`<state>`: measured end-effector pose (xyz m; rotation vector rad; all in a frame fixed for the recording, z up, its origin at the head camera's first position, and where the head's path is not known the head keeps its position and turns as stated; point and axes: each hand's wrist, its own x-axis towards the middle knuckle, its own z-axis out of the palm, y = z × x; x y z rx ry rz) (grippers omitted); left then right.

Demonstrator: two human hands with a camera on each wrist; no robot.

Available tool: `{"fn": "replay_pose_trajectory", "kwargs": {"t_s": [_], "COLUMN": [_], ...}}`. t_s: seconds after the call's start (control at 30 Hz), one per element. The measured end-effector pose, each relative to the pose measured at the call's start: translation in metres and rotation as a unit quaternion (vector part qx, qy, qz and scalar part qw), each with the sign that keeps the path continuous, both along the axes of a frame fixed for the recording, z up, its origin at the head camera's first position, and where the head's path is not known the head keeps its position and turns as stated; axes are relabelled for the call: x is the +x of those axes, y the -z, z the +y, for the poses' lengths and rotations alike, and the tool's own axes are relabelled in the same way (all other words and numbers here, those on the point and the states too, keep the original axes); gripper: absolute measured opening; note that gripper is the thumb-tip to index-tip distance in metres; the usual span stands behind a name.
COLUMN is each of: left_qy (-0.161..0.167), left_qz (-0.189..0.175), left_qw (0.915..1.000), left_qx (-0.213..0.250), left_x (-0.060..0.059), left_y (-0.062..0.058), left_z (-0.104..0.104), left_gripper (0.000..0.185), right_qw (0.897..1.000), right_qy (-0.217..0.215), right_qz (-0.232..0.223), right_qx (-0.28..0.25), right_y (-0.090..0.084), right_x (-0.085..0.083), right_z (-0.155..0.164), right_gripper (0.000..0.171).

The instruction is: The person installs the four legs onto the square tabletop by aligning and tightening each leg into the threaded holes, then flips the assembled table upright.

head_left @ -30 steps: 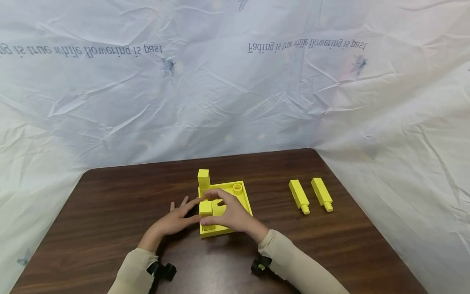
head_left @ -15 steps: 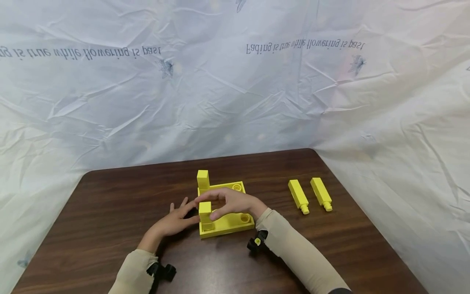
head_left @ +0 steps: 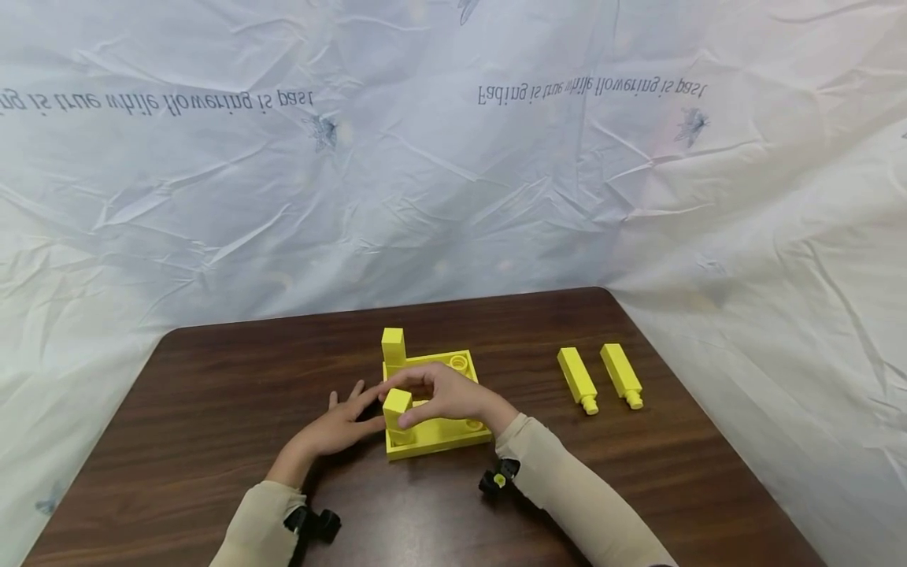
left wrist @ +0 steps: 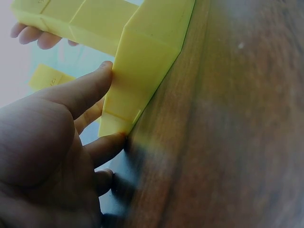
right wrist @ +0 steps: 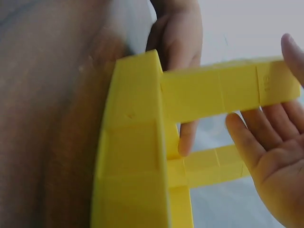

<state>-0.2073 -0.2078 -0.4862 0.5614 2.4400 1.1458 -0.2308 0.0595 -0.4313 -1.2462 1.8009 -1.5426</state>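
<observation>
A yellow base plate lies on the brown table with two yellow posts upright in it. The far post stands at the back left corner and the near post at the front left. My right hand curls round the top of the near post, with the thumb and fingers on opposite sides. My left hand lies flat on the table, its straight fingers against the plate's left edge. Two loose yellow posts lie to the right.
The table has a rounded far edge, with crumpled white sheeting behind it and to its right. An open round socket shows at the plate's back right corner. Black wrist camera mounts sit near the front.
My right wrist has swung off the plate's front to the right, uncovering it, and the fingers have settled round the near post's top. The left hand has stayed put.
</observation>
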Motion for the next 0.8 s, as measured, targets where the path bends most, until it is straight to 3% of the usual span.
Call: {"fn": "replay_pose_trajectory", "kwargs": {"t_s": [0.3,0.6,0.8], "left_qy": [0.001,0.018,0.019], "left_qz": [0.004,0.038,0.044], "left_qw": [1.0000,0.9991,0.9988], "left_qx": [0.006,-0.003,-0.008], "left_x": [0.000,0.000,-0.001], "left_y": [0.000,0.002,0.001], "left_z": [0.000,-0.002,-0.001], "left_gripper": [0.075,0.073,0.074], "right_qw": [0.990,0.954,0.936], "right_qy": [0.142,0.292,0.336], "right_qz": [0.029,0.070,0.101], "right_qx": [0.000,0.001,-0.002], "right_y": [0.005,0.011,0.012], "right_x": [0.031,0.055,0.061], "right_z": [-0.006,-0.019,-0.024], "right_gripper": [0.050,0.048,0.047]}}
